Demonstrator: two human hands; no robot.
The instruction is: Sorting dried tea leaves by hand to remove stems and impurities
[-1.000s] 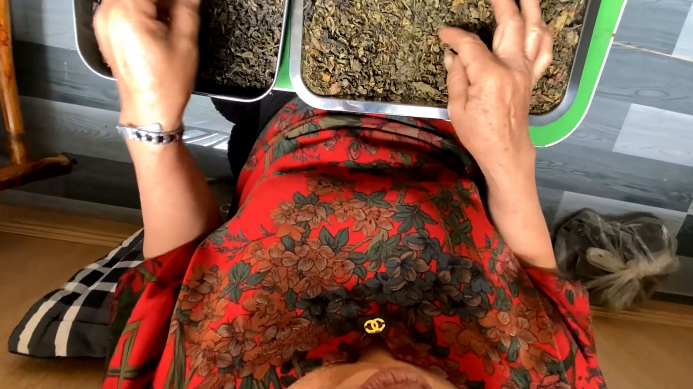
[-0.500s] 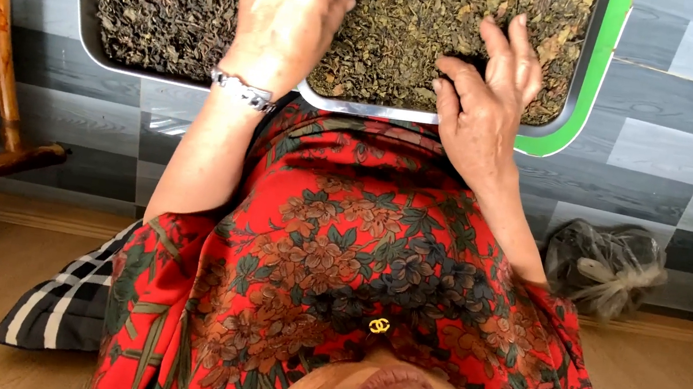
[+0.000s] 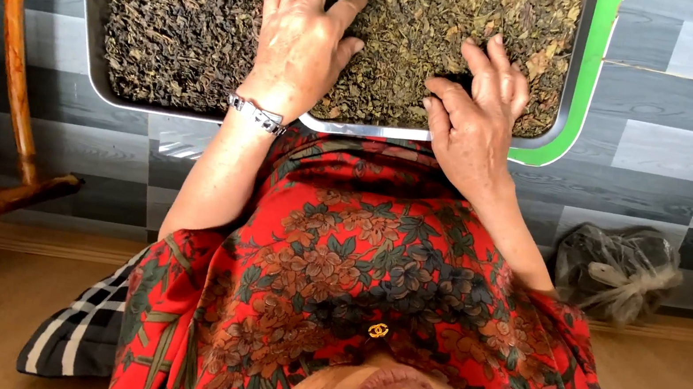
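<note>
While I lean over two steel trays, my left hand point(image 3: 303, 37) flat, fingers spread on dried leaves point(image 3: 441, 20), right hand point(image 3: 475, 113) loosely curled, holding nothing.

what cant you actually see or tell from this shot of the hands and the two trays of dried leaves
- Far ends of both metal trays: cut off by the head view's top edge.
- Left hand palm, and leaves under it: hidden by the hand's back.
- Right hand fingertips: partly sunk among the dried leaves; any pinch is unclear.
- Tied plastic bag contents: too murky.
</note>
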